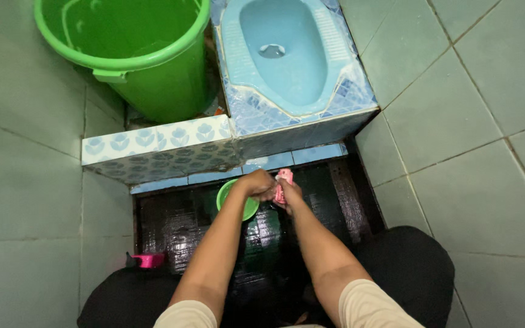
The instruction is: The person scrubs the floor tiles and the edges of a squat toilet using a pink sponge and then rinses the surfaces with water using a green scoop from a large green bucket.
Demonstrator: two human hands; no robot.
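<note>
Fingers of my left hand (259, 185) are curled in, over the rim of one small green bowl (236, 199); I cannot tell if they grip it. Just beside it, my right hand (289, 194) is wrapped around one pink thing (282, 184), and the two hands touch. Far left, by my knee, one pink scoop (147, 260) lies on the wet dark floor (171, 225). That floor is a narrow pit with walls on both sides and a tiled step (153, 149) in front. Up past the step I count one big green bucket (135, 54), then one blue squat toilet (284, 51) to its right.
</note>
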